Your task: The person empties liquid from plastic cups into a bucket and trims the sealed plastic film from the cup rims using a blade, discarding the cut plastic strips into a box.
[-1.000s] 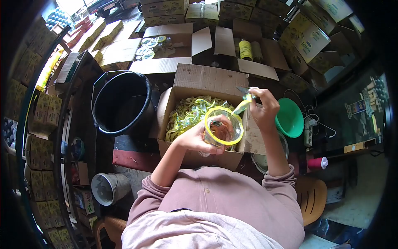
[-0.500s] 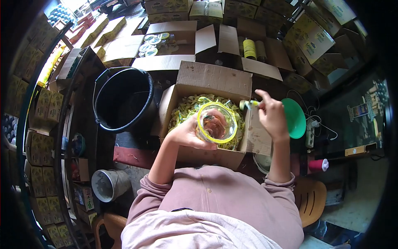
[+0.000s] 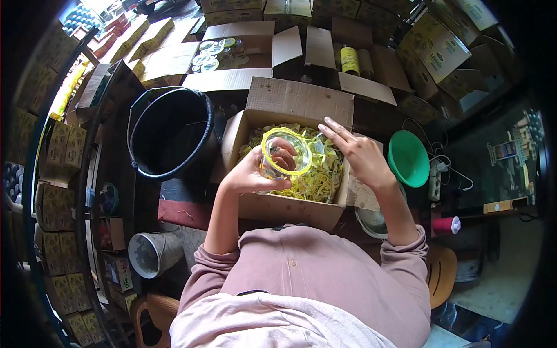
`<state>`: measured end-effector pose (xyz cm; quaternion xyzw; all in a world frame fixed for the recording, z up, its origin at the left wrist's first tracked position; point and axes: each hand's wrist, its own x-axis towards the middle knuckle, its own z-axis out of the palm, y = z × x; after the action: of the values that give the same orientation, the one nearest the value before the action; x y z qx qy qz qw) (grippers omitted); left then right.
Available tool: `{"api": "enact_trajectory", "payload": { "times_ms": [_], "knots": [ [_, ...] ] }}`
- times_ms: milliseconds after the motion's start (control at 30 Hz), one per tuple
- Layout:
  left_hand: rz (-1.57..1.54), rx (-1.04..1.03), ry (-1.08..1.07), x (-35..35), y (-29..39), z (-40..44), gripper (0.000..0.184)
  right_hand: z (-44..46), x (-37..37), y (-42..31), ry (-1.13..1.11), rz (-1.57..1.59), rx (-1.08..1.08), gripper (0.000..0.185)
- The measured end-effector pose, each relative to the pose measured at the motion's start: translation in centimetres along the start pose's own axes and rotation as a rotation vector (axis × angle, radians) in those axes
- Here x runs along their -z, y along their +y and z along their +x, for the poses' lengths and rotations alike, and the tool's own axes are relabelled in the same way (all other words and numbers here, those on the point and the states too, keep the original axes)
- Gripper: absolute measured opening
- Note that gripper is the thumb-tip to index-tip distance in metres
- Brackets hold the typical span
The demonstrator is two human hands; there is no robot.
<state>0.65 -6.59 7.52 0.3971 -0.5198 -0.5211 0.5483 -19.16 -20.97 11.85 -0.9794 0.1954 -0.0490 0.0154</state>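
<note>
- One clear cup (image 3: 299,154) is in the left hand (image 3: 248,174), above the strip carton (image 3: 296,210); the cup is tilted, with a yellow band along its rim; the left fingers grasp it, and some show through the clear wall.
- The right hand (image 3: 362,159) hovers above the right side of the strip carton, apart from the cup; its index and middle fingers stretch forward; the thumb side is hidden, so I cannot tell whether it pinches anything.
- Yellow strips (image 3: 316,182) lie heaped inside the strip carton; to my judgement, the size of that heap points to many rounds of this handwork already done.
- Printed round pieces (image 3: 210,53) sit in an open box (image 3: 229,78) behind the strip carton and to its left; they could be finished or waiting, and the view does not settle which.
- A yellow stack (image 3: 349,60) stands in another open box behind the strip carton and to its right; I take it for stock, though it is too small to identify.
- This cup is in hand and not set down, so its own round seems incomplete; how many remain cannot be counted.
- A black bucket (image 3: 171,133) stands left of the strip carton, and a green bowl (image 3: 408,159) right of it; neither shows a clear part in the progress.
</note>
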Motion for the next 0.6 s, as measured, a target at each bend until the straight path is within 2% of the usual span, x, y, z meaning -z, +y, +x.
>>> {"api": "enact_trajectory", "payload": {
  "times_ms": [67, 167, 200, 300, 467, 600],
  "knots": [
    [-0.012, 0.012, 0.012, 0.0, 0.0, 0.0, 0.045, 0.0, -0.9, 0.5, -0.024, -0.079, 0.004, 0.061],
    [-0.011, 0.03, 0.011, -0.1, 0.2, -0.1, 0.045, -0.4, -0.4, 2.1, 0.306, 0.147, 0.058, 0.051],
    [0.094, -0.052, -0.029, 0.2, -0.2, 0.0, 0.047, -0.3, 1.0, 1.1, 0.465, 0.266, 0.046, 0.042],
    [0.065, -0.032, -0.105, 0.3, -0.5, 0.1, 0.046, -1.0, 3.5, -0.7, 0.609, 0.381, 0.086, 0.04],
    [0.04, 0.019, -0.097, -0.2, 0.0, 0.5, 0.044, -0.8, 3.6, -2.8, 0.491, 0.209, 0.285, 0.06],
    [0.123, 0.063, -0.092, -0.2, -0.7, 0.6, 0.046, 0.0, 2.5, -4.0, 0.444, 0.194, 0.359, 0.054]
  ]
}}
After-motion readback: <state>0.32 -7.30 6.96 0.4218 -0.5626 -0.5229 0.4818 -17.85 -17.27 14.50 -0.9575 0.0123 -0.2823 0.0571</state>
